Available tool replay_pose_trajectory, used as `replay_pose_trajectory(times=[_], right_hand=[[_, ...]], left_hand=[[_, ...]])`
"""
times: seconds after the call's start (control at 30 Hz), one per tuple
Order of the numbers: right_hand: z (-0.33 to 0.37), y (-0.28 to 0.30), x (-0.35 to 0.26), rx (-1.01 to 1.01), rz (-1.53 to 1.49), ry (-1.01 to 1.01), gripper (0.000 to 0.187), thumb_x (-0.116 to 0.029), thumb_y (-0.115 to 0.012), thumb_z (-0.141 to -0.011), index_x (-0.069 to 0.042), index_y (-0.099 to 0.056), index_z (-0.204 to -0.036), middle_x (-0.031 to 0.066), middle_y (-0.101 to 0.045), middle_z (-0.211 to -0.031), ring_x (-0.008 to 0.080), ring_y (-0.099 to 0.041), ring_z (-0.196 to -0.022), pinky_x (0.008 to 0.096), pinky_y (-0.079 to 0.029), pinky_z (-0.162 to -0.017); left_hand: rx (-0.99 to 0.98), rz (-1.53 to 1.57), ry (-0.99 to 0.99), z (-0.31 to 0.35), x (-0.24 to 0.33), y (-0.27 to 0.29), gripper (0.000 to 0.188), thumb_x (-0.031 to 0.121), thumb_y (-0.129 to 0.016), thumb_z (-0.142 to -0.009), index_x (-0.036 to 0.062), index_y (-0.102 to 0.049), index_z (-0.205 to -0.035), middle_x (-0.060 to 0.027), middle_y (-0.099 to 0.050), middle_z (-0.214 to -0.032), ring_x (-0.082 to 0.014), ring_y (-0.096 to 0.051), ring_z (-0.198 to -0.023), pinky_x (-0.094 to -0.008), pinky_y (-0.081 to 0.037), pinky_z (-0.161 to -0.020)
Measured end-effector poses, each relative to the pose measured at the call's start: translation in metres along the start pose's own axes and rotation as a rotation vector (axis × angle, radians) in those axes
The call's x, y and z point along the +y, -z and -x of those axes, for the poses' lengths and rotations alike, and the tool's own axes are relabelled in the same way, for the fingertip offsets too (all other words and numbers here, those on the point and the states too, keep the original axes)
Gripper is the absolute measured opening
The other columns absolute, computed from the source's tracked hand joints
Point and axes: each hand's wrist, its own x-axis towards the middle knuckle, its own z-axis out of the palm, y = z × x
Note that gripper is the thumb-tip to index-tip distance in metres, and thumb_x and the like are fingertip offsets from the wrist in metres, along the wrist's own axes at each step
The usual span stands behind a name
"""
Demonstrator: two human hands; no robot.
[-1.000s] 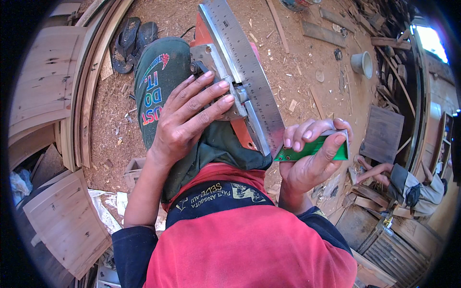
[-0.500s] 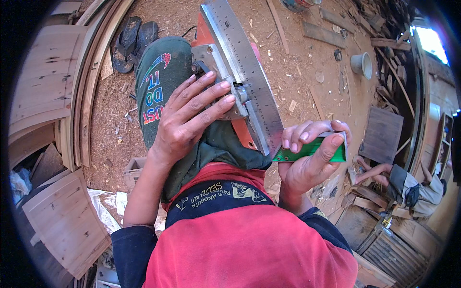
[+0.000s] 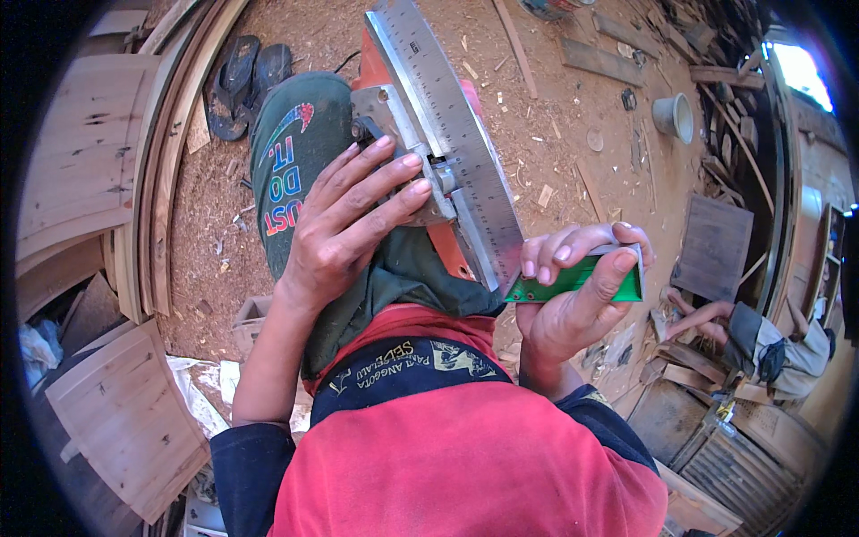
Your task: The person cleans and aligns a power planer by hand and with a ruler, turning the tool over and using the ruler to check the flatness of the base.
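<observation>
An orange-and-grey electric hand planer [image 3: 388, 117] lies across my lap with its metal sole showing. My left hand [image 3: 344, 210] holds it from the left side, the fingers pressed on its metal side near the middle. Along the sole runs the steel blade of a try square [image 3: 465, 148], edge to the planer and marked with a scale. The green stock [image 3: 573, 278] of the square is in my right hand [image 3: 591, 286], between thumb and fingers. My palm hides part of the planer's side, and its underside is out of sight.
Sandals [image 3: 246, 76] lie on the sawdust-strewn ground at upper left. Wooden panels [image 3: 125, 421] stand along the left. A pale bucket [image 3: 672, 119], a dark board [image 3: 713, 246] and loose planks [image 3: 601, 63] are to the right, where another person [image 3: 778, 349] sits.
The planer, the try square and both hands have shifted very slightly left in the picture. Both grips stay as they were.
</observation>
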Motion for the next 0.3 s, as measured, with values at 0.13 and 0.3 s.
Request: replay_pose_trajectory(times=[0.13, 0.3], right_hand=[[0.0008, -0.0005, -0.0002, 0.013, 0.009, -0.002, 0.027, -0.033, -0.044, -0.107, -0.01, -0.039, -0.121, 0.01, -0.057, -0.076, 0.0138, -0.05, -0.054, 0.0328, -0.048, -0.051], [0.0004, -0.0001, -0.0004, 0.001, -0.001, -0.001, 0.028, -0.034, -0.045, -0.107, -0.01, -0.039, -0.121, 0.0104, -0.057, -0.076, 0.0139, -0.051, -0.055, 0.0328, -0.048, -0.052]], left_hand=[[-0.004, -0.001, 0.0, -0.0002, 0.0005, 0.0, 0.039, 0.008, -0.065, -0.084, 0.0154, -0.071, -0.122, -0.0069, -0.066, -0.131, -0.0312, -0.057, -0.129, -0.0474, -0.044, -0.108], [-0.002, 0.008, 0.01, -0.0006, 0.0016, 0.0006, 0.038, 0.008, -0.065, -0.085, 0.0155, -0.071, -0.121, -0.0075, -0.065, -0.131, -0.0317, -0.056, -0.129, -0.0482, -0.044, -0.109]])
